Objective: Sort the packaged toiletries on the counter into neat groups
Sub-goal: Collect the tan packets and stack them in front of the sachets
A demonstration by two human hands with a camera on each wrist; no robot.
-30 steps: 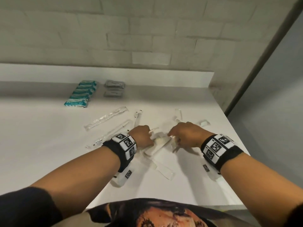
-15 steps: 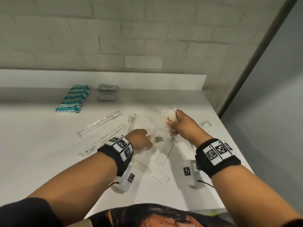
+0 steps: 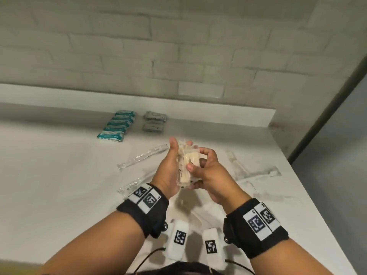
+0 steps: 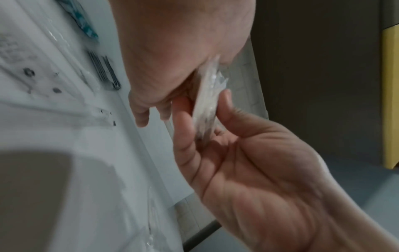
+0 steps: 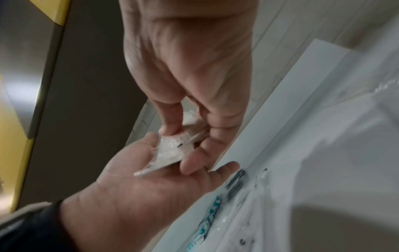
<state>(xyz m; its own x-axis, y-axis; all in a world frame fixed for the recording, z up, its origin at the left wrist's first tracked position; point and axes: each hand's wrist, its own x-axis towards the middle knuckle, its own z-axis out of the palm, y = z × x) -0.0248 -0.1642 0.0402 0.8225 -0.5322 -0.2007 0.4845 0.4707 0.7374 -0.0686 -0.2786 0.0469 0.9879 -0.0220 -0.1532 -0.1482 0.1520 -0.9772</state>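
Both hands are up over the white bench (image 3: 59, 175), squaring a small stack of cream-coloured flat packets in clear crinkly wrap (image 3: 189, 165). The left hand (image 3: 168, 171) cups the stack from its side, thumb up along the edge; the right hand (image 3: 208, 175) pinches it with thumb and fingertips, so each grip is closed on the packets. The wrap looks slippery, so best to tap the edges flush against the left palm before setting down. Beyond the stack, by the back ledge, sit the row of teal-and-white wrapped bars (image 3: 117, 125) and the grey flat sachets (image 3: 155, 122). I'd land this stack beside the sachets, same line. Long clear-wrapped sticks (image 3: 143, 157) lie loose, left of the stack.
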